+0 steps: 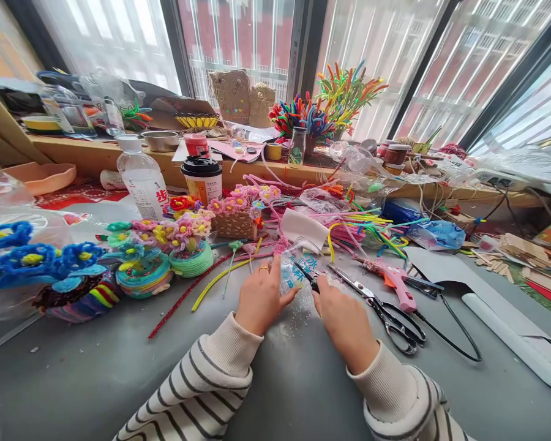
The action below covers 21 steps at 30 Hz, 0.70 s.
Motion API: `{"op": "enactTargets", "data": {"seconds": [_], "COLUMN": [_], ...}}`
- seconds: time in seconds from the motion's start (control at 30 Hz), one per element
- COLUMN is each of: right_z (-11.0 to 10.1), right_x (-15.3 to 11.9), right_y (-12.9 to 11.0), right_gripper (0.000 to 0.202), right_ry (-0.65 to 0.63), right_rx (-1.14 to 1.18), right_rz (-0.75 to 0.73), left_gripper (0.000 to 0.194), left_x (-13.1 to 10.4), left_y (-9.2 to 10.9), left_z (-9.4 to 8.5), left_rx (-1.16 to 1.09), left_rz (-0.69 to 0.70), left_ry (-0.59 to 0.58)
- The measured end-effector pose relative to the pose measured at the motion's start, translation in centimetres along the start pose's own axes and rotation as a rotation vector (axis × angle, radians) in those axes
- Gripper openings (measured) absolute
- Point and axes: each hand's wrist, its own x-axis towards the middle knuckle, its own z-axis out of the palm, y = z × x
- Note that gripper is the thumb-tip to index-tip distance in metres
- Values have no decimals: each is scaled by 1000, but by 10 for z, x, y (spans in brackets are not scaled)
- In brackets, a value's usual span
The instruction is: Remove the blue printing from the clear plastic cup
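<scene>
- Reference: clock centred on the clear plastic piece (pixel 298 266) with blue lettering; 12 o'clock points to the windows.
- Work piece: the plastic piece lies on the grey table (pixel 298 392), between the two hands.
- Progress: work on this piece appears to be under way. A dark tool (pixel 313 283), probably small scissors, is directed at it from 5 o'clock; any completed cut cannot be made out.
- Done: fuzzy-wire flowers stand assembled in the green coiled pot (pixel 191 262) and striped pot (pixel 142 278) at 9 o'clock, and in the brown box (pixel 234 225) at 10 o'clock.
- Left, as judged: the plastic piece itself, plus a loose green flower (pixel 236 246) on its stem at 10 o'clock and unused fuzzy wires (pixel 358 229) at 2 o'clock.
- Left hand (pixel 261 294), 8 o'clock: thumb and forefinger are spread in a V against the plastic edge. Whether they pinch it cannot be told. A pink fuzzy piece (pixel 282 245) lies just beside the fingertips, at 11 o'clock.
- Right hand (pixel 342 315), 5 o'clock: fingers are curled closed around the dark tool, gripping it.
- Nearby: large scissors (pixel 366 293) at 4 o'clock and pink glue gun (pixel 392 278) at 3 o'clock, both unheld.
</scene>
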Motion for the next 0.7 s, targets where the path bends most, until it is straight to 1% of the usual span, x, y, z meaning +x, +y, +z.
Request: {"op": "enactTargets", "data": {"seconds": [0.1, 0.2, 0.27, 0.33, 0.4, 0.43, 0.5, 0.53, 0.6, 0.63, 0.7], "right_z": [0, -1, 0, 0, 0, -1, -5, -8, -12, -14, -14], "right_x": [0, -4, -6, -3, 6, 12, 26, 32, 42, 45, 47], "right_y": [5, 22, 36, 48, 55, 57, 55, 52, 45, 41, 36], "right_gripper": [22, 24, 25, 27, 27, 28, 32, 36, 42, 42, 42], "right_ry": [3, 56, 103, 71, 116, 149, 215, 223, 148, 101, 41], "right_rx": [65, 250, 501, 838, 1101, 1199, 1322, 1391, 1523, 1582, 1642], "right_rz": [0, 35, 10, -30, -12, 5, 65, 88, 81, 54, 51], "left_gripper": [69, 68, 68, 68, 68, 68, 67, 67, 67, 68, 68], "left_x": [1, 2, 3, 4, 6, 7, 8, 8, 8, 8, 8], "left_y": [-2, -5, -8, -11, -15, -16, -19, -20, -22, -22, -23], "left_z": [2, 5, 6, 6, 4, 3, 2, 1, 1, 1, 1], "left_rx": [-25, -69, -112, -173, -244, -277, -326, -340, -358, -365, -382], "left_rz": [-3, -6, 11, 43, 80, 101, 131, 142, 152, 156, 170], "left_ry": [25, 83, 139, 188, 221, 234, 259, 268, 270, 266, 256]}}
